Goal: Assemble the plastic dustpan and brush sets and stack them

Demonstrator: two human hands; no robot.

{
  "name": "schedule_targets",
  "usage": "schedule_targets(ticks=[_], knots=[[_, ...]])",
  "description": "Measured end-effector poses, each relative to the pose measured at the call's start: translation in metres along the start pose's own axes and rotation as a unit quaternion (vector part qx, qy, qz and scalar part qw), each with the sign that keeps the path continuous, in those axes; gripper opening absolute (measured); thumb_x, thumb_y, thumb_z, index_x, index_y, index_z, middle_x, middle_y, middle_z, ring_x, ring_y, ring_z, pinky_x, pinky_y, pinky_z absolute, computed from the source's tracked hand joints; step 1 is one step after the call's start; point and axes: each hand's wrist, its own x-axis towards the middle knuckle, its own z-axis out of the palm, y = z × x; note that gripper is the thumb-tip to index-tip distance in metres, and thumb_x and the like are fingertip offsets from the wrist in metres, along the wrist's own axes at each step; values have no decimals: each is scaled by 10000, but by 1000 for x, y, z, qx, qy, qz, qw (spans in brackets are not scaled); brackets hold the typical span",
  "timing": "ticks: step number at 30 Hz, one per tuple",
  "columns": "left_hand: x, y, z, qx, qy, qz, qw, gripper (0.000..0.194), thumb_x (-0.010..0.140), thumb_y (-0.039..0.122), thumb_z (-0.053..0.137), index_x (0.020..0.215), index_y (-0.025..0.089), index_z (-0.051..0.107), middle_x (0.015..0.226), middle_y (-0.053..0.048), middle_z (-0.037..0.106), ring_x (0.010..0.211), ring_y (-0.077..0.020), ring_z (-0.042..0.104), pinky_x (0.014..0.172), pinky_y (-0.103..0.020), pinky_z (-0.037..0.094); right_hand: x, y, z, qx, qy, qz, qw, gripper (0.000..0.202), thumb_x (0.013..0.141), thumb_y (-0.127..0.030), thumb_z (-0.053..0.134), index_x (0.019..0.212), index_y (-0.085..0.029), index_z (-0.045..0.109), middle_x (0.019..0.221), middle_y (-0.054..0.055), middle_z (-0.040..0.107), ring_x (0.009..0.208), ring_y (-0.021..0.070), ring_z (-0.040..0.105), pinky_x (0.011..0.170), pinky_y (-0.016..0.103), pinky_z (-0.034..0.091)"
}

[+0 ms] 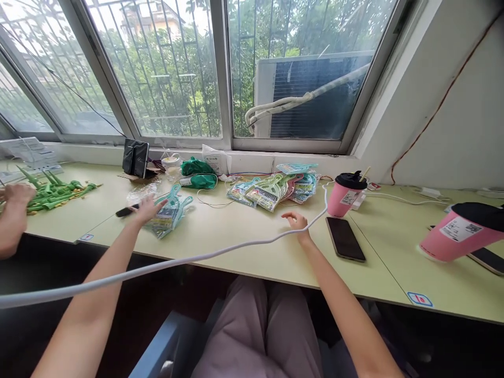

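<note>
My left hand (146,211) reaches over the table with its fingers spread. It lies at the left edge of several clear-wrapped packs with teal handles (170,214), which look like small dustpan sets. A dark, elongated object (125,211) shows beside the fingers; whether they touch it I cannot tell. On the right, my right hand (297,221) rests near the tabletop, fingers loosely bent and apart, with nothing visible in it. Beyond it lies a pile of similar wrapped packs (271,191) in green, teal and pink.
A white cable (220,254) crosses in front of both arms. Right of me are a pink cup (339,202), a phone (345,239) and another pink cup (452,236). Green bags (199,173) and a propped tablet (136,158) stand by the window. Another person's hand (18,197) is by green pieces (59,194).
</note>
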Motion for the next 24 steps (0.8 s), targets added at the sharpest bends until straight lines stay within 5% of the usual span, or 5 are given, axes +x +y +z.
schedule_targets(ticks=[2, 5, 13, 19, 24], knots=[[-12, 7, 19, 2, -106, 0, 994, 815, 901, 651, 397, 1459, 61, 325, 1565, -242, 258, 1442, -411, 192, 1058, -732, 102, -1, 0, 1, -3, -12, 16, 1000, 278, 787, -159, 445, 813, -206, 718, 903, 43, 753, 848, 181, 685, 857, 307, 501], [-17, 9, 31, 12, -150, 29, 988, 884, 838, 690, 450, 1511, 140, 290, 1610, -209, 134, 1485, -387, 101, 1112, -660, 118, -5, 1, 2, -16, -43, 23, 999, 286, 784, -144, 448, 809, -220, 722, 914, 29, 753, 825, 166, 689, 850, 293, 511], [-2, -6, 12, 2, -226, 125, 966, 750, 796, 422, 565, 1478, 175, 375, 1584, -109, 292, 1437, -296, 308, 1106, -380, 335, -5, 1, 7, -48, -97, 17, 994, 279, 788, -118, 470, 818, -222, 728, 875, 16, 755, 851, 158, 698, 866, 287, 518], [-22, 10, 39, -7, -122, 152, 981, 708, 921, 461, 390, 1519, 109, 245, 1600, -140, 229, 1477, -271, 204, 1168, -430, 183, -7, -2, 7, -43, -104, 17, 994, 280, 796, -103, 470, 810, -212, 727, 881, 27, 755, 874, 167, 707, 879, 298, 519], [-13, 10, 62, 25, -32, 177, 983, 733, 905, 452, 461, 1505, 99, 231, 1591, -143, 262, 1460, -239, 246, 1175, -381, 144, -9, -1, 7, -38, -100, 16, 994, 268, 811, -107, 477, 805, -213, 723, 895, 28, 750, 868, 168, 707, 867, 306, 522]])
